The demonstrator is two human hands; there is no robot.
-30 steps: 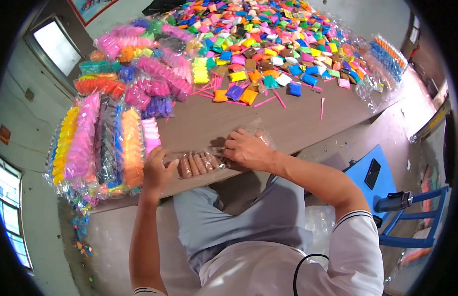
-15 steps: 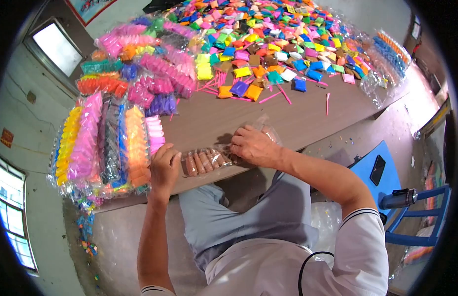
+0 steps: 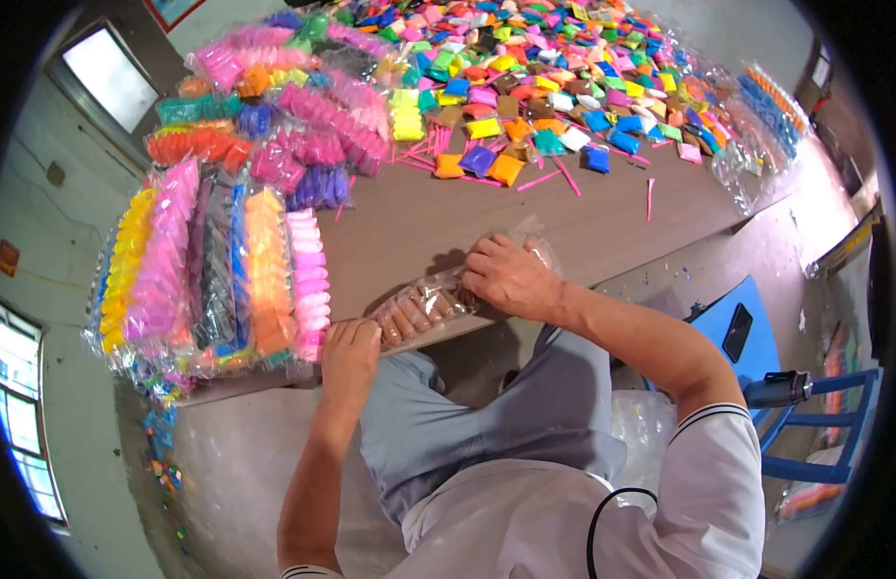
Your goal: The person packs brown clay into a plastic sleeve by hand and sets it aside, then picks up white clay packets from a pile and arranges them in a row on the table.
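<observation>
A long clear plastic bag of brown packets lies along the table's near edge in front of me. My right hand is closed round the bag right of its middle, with more brown packets showing beyond the knuckles. At the bag's left end, my left hand has its fingers bent together on the plastic; the fingertips are partly hidden. Just left of that hand stands a bagged row of pink packets, beside a bagged row of orange packets.
A large heap of colourful small packets covers the back of the table. Pink sticks lie in front of it. More bagged rows stack up at left. At right, a blue chair holds a phone and a bottle.
My left hand has moved right and down, from beside the pink row onto the bag's left end. The right hand stays on the bag, and the view has shifted slightly.
</observation>
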